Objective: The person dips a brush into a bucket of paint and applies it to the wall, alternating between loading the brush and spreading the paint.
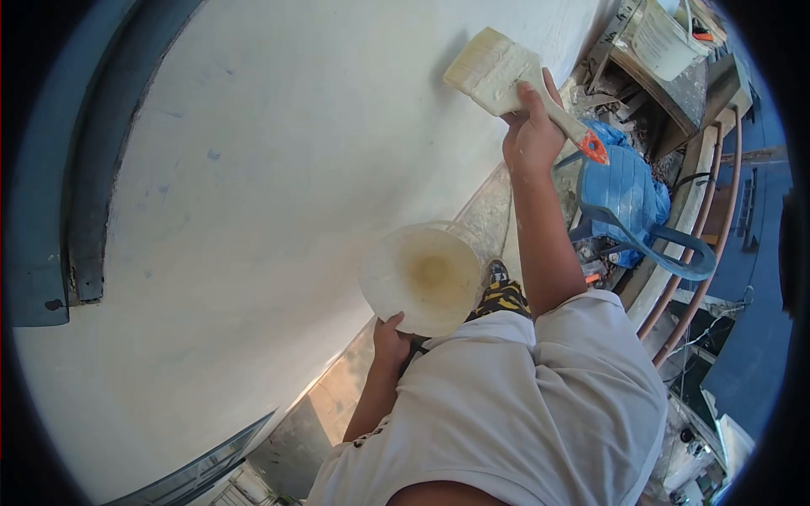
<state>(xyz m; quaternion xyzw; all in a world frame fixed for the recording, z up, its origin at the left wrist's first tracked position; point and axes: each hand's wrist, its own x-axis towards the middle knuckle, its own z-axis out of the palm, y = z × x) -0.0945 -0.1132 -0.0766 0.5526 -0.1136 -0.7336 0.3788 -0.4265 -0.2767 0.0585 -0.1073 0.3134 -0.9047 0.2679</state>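
Note:
My right hand [533,135] is closed round the handle of a wide paintbrush [498,72]. Pale paint coats its bristles and ferrule, and the handle has a red-orange end. The bristles are raised in front of the white wall [278,152], casting a shadow on it. At waist height my left hand [391,339] grips the near rim of a round white bucket [392,274], thumb over the edge. Inside the bucket a yellowish-brown patch shows at the bottom.
To the right stands a blue plastic chair [620,190] beside a railing [709,219]. Beyond it, a white bucket [662,42] sits on a wooden cabinet [654,84] amid clutter. A dark blue-grey frame [84,169] borders the wall at left.

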